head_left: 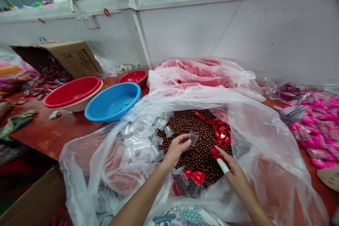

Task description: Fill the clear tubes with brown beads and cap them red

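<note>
My left hand [177, 149] pinches a small transparent plastic cup [194, 138] between thumb and fingers, above a heap of brown beads [189, 123]. At the right of the heap, my right hand [234, 169] closes on a red plastic cap [216, 153]; one of its digits wears a white wrapping [222, 165]. Many transparent cups [143, 144] lie left of the beads, and loose red caps [221, 132] lie on their right side. Nearest my body are several red-capped cups [194, 182]. All this rests inside a spread translucent plastic bag [265, 137].
Left on the red table [47, 130] stand a blue basin [113, 102], a red basin [74, 91] and a tipped carton [76, 60] spilling small red pieces. Behind the beads lies a bag of red pieces [201, 70]. Bright pink packets [323, 123] pile up at right.
</note>
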`<control>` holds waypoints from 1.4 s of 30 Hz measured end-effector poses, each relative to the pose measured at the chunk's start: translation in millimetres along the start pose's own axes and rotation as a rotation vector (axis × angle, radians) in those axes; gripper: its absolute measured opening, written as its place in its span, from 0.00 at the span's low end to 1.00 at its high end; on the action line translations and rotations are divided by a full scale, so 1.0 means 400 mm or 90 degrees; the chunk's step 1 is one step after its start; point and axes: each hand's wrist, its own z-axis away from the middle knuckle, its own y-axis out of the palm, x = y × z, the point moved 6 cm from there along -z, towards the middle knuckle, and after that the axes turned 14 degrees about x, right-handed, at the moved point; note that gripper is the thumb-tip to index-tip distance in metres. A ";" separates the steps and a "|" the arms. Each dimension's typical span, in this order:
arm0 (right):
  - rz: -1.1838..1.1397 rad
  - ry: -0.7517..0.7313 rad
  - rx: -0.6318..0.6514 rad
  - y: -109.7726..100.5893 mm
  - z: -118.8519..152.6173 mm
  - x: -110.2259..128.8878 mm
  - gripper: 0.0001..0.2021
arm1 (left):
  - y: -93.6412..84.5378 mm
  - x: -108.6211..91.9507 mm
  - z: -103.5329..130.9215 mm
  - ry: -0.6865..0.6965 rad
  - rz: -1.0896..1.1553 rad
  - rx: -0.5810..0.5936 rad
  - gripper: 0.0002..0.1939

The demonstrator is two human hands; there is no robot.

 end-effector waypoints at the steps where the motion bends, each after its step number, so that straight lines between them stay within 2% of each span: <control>1: -0.083 0.024 -0.006 0.002 -0.005 -0.004 0.22 | 0.002 -0.004 0.015 -0.003 0.016 -0.005 0.19; 4: -0.314 0.075 0.010 0.026 -0.026 -0.005 0.23 | 0.008 -0.005 0.047 -0.014 0.053 -0.018 0.20; 6: -0.412 0.091 0.020 0.041 -0.040 0.008 0.24 | 0.011 0.000 0.060 -0.020 0.066 -0.022 0.19; 12: -0.503 0.099 0.077 0.069 -0.067 0.077 0.23 | 0.031 0.025 0.085 -0.043 0.081 0.018 0.17; 16: -0.420 0.086 0.120 0.075 -0.075 0.108 0.27 | 0.039 0.038 0.095 -0.047 0.034 0.020 0.19; 19: -0.312 0.072 0.135 0.073 -0.078 0.117 0.23 | 0.045 0.045 0.099 -0.043 0.003 0.028 0.22; 23: -0.112 -0.034 0.065 0.050 -0.074 0.135 0.18 | 0.049 0.047 0.107 -0.039 0.004 0.017 0.21; 25: -0.012 -0.104 0.028 0.044 -0.064 0.150 0.18 | 0.049 0.045 0.110 -0.043 0.008 0.009 0.22; 28: 0.084 -0.168 0.022 0.052 -0.050 0.163 0.21 | 0.050 0.041 0.114 -0.044 0.005 0.011 0.23; 32: 0.105 -0.220 0.016 0.058 -0.036 0.166 0.25 | 0.052 0.040 0.117 -0.046 -0.001 0.029 0.24; 36: 0.103 -0.239 -0.031 0.049 -0.026 0.151 0.27 | 0.051 0.043 0.121 -0.052 0.000 0.020 0.24; 42: 0.167 -0.347 0.076 0.075 -0.013 0.162 0.33 | 0.051 0.032 0.120 -0.044 0.004 0.021 0.23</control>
